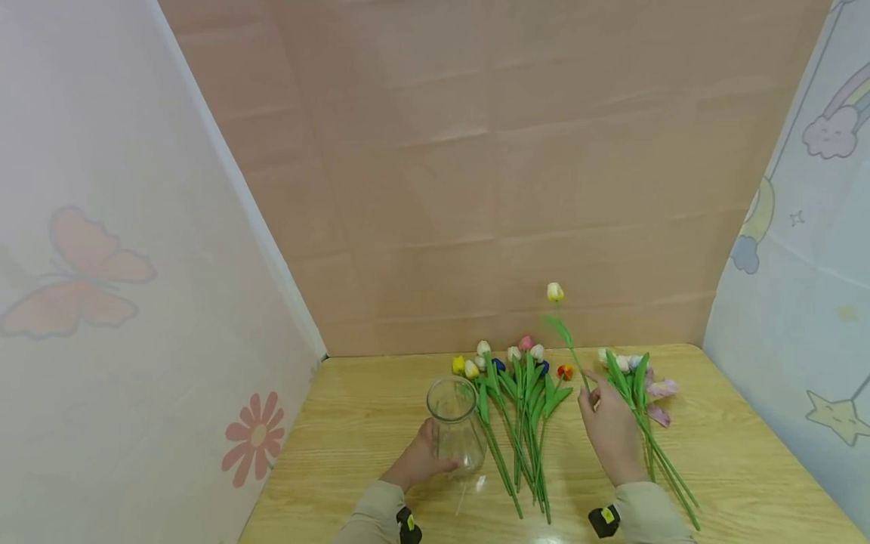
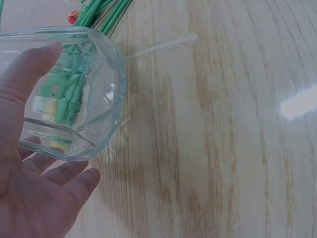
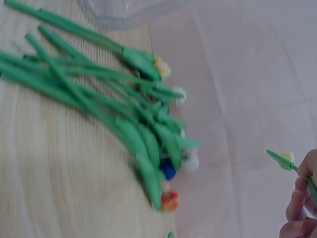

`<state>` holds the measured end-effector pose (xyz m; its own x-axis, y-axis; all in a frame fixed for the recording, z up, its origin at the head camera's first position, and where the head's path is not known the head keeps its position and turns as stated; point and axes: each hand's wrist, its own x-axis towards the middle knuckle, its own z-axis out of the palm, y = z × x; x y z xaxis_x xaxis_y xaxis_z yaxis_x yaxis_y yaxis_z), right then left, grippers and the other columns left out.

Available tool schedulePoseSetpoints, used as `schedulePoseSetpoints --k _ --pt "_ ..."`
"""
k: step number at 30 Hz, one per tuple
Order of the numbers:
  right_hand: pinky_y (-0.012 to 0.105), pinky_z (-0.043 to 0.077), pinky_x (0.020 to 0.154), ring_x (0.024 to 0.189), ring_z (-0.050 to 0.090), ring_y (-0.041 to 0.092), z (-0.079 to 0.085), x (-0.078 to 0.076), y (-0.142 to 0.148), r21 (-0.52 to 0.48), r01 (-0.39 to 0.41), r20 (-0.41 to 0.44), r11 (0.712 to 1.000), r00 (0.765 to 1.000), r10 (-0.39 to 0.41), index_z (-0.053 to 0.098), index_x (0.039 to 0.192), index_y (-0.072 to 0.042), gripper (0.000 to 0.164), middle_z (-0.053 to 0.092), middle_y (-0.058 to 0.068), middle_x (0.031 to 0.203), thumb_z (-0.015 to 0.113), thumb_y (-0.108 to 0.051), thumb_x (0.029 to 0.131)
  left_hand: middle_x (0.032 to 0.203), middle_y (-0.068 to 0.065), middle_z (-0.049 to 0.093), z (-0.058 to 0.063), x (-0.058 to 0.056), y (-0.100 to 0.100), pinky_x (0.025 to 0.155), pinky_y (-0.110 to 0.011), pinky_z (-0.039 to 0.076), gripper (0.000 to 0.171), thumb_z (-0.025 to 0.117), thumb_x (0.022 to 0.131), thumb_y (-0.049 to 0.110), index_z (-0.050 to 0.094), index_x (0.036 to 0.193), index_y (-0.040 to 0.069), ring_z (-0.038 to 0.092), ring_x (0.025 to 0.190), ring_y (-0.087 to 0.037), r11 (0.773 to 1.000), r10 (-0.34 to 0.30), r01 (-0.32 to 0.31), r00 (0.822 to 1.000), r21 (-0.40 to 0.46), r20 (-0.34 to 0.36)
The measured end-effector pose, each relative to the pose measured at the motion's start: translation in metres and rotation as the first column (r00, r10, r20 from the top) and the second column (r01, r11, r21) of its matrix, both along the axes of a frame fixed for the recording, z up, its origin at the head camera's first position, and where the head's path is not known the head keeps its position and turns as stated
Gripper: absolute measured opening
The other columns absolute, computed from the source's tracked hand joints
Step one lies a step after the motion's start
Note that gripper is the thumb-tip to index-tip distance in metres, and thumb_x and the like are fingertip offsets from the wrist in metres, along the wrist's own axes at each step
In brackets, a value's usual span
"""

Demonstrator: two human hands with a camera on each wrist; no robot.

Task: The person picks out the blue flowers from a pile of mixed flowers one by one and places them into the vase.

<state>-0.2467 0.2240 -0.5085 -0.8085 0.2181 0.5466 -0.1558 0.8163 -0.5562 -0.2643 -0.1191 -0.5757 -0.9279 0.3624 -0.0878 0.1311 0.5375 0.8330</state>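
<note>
My left hand (image 1: 420, 459) holds a clear glass vase (image 1: 462, 447) by its lower body, with the vase's open mouth facing up. In the left wrist view the thumb lies along the glass (image 2: 106, 84) and the fingers (image 2: 79, 186) curve under the other side. An artificial tulip with a pale yellow and white bloom (image 1: 555, 292) stands upright in my right hand (image 1: 614, 432), its green stem pinched between thumb and fingers. Seen from the right wrist, the bloom (image 3: 287, 158) pokes out beyond the fingertips.
Between the hands, several tulips (image 1: 526, 408) in yellow, white, pink, blue and orange lie with stems toward me. More flowers (image 1: 639, 378), white and pale blue, lie beside the right hand, with purple petals (image 1: 661, 389) there. A brown backdrop (image 1: 489, 189) rises behind the wooden table (image 1: 367, 408).
</note>
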Motion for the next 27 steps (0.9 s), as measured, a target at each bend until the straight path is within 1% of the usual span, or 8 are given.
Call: schedulePoseSetpoints --k 2,5,7,9,13,17,21,27 --pt "0.021 0.025 0.033 0.037 0.028 0.005 -0.003 0.002 0.009 -0.008 0.024 0.008 1.000 1.000 -0.023 0.059 0.129 -0.007 0.034 0.056 0.003 0.073 0.058 -0.014 0.096 0.151 -0.032 0.023 0.001 0.000 0.000 0.108 -0.060 0.033 0.105 0.080 0.079 0.038 0.013 0.151 0.000 0.032 0.137 -0.048 1.000 -0.001 0.001 1.000 0.002 0.001" --pt "0.020 0.024 0.032 0.036 0.029 0.007 -0.012 0.003 0.021 -0.020 0.073 0.075 0.997 0.995 -0.072 0.058 0.130 -0.009 0.034 0.055 0.004 0.074 0.055 -0.017 0.097 0.151 -0.032 0.023 0.001 -0.001 0.000 0.108 -0.061 0.032 0.104 0.080 0.079 0.037 0.014 0.151 0.001 0.031 0.137 -0.048 1.000 -0.002 0.002 1.000 0.010 0.001" --pt "0.021 0.024 0.033 0.038 0.031 0.009 -0.019 0.005 0.029 -0.021 0.085 0.130 0.996 0.988 -0.082 0.057 0.132 -0.009 0.035 0.054 0.004 0.074 0.053 -0.018 0.098 0.151 -0.031 0.023 0.001 -0.001 0.000 0.109 -0.060 0.032 0.104 0.080 0.079 0.037 0.014 0.151 0.002 0.030 0.138 -0.047 1.000 -0.001 0.001 1.000 0.017 0.006" --pt "0.022 0.025 0.034 0.039 0.033 0.011 -0.026 0.006 0.035 -0.020 0.089 0.177 0.996 0.981 -0.084 0.056 0.132 -0.009 0.035 0.053 0.005 0.072 0.051 -0.019 0.099 0.151 -0.031 0.023 0.001 -0.001 0.001 0.109 -0.060 0.032 0.103 0.080 0.079 0.037 0.014 0.151 0.002 0.030 0.138 -0.047 1.000 -0.001 0.001 1.000 0.022 0.010" --pt "0.027 0.029 0.036 0.042 0.038 0.014 -0.042 0.011 0.045 -0.019 0.066 0.269 0.998 0.961 -0.058 0.056 0.131 -0.005 0.035 0.053 0.006 0.069 0.047 -0.017 0.099 0.152 -0.030 0.022 0.002 0.000 0.000 0.108 -0.060 0.033 0.103 0.079 0.080 0.037 0.013 0.152 0.002 0.030 0.138 -0.047 1.000 -0.004 0.004 1.000 0.019 0.007" --pt "0.028 0.034 0.038 0.044 0.041 0.015 -0.058 0.014 0.054 -0.011 0.042 0.378 0.999 0.925 -0.034 0.054 0.130 -0.002 0.036 0.055 0.007 0.071 0.046 -0.016 0.099 0.152 -0.031 0.022 0.002 0.001 0.000 0.108 -0.060 0.034 0.103 0.079 0.080 0.036 0.013 0.152 0.002 0.030 0.138 -0.047 1.000 -0.008 0.008 1.000 0.017 -0.001" --pt "0.029 0.035 0.039 0.048 0.044 0.015 -0.070 0.015 0.060 -0.010 0.024 0.463 1.000 0.886 -0.017 0.051 0.133 -0.003 0.037 0.057 0.009 0.076 0.047 -0.016 0.099 0.151 -0.031 0.021 0.003 0.001 0.000 0.107 -0.061 0.034 0.104 0.080 0.080 0.035 0.012 0.152 0.001 0.030 0.137 -0.048 1.000 -0.013 0.013 1.000 0.019 -0.007" --pt "0.029 0.033 0.038 0.045 0.042 0.015 -0.076 0.016 0.063 0.010 0.025 0.542 1.000 0.840 -0.026 0.049 0.135 -0.006 0.039 0.054 0.005 0.066 0.050 -0.017 0.098 0.152 -0.034 0.019 0.002 0.000 -0.001 0.107 -0.061 0.034 0.107 0.079 0.080 0.037 0.010 0.152 -0.001 0.030 0.137 -0.049 1.000 -0.006 0.006 1.000 0.007 0.007"
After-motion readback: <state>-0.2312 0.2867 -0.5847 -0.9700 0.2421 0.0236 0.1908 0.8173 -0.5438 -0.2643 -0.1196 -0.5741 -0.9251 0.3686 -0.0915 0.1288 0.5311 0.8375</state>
